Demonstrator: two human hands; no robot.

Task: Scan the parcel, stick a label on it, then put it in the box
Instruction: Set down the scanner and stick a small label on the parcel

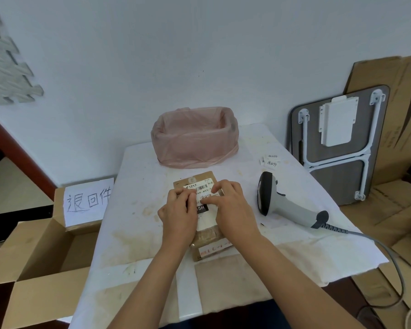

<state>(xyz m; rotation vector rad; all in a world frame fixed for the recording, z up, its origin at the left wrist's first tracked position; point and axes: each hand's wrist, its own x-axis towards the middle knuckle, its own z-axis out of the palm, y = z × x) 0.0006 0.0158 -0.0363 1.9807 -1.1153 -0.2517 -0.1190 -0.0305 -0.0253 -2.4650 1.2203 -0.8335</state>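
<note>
Cardboard box point(33, 252), brown, flaps open, handwritten sheet on one flap, is set well left of the fingers, below the surface point(133, 210) edge. Left hand point(178, 212): fingers bent, pressed flat on the parcel point(207, 238), nothing grasped. Parcel: small brown carton, taped, printed waybill on top, directly under both hands. Label point(205, 198): small white slip, handwritten, pinned by right hand point(230, 205) fingertips. Smoothing from centre outward is advised, the barcode kept uncovered. Scanner point(287, 203), grey plastic, coiled cord, is laid right of the fingers.
</note>
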